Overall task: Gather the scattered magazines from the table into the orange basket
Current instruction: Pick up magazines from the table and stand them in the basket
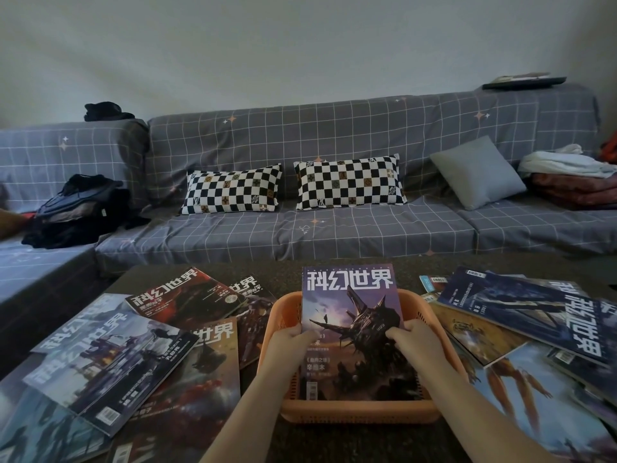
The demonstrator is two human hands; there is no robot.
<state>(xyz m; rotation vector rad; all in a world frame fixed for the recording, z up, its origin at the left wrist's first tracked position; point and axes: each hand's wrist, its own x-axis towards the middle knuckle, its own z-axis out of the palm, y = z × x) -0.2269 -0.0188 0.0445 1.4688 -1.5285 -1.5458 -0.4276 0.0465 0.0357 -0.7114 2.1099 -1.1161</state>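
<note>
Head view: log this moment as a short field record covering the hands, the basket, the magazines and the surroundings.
setting: dark table in front of a grey checked sofa
basket: orange basket at the table's middle, near the person
held item: purple magazine, tilted, lower end inside the basket, top above the far rim
left hand: left hand grips the magazine's left edge
right hand: right hand grips its right edge
left of basket: overlapping loose magazines
right of basket: more magazines
on sofa: two checkered pillows, a grey cushion
</note>
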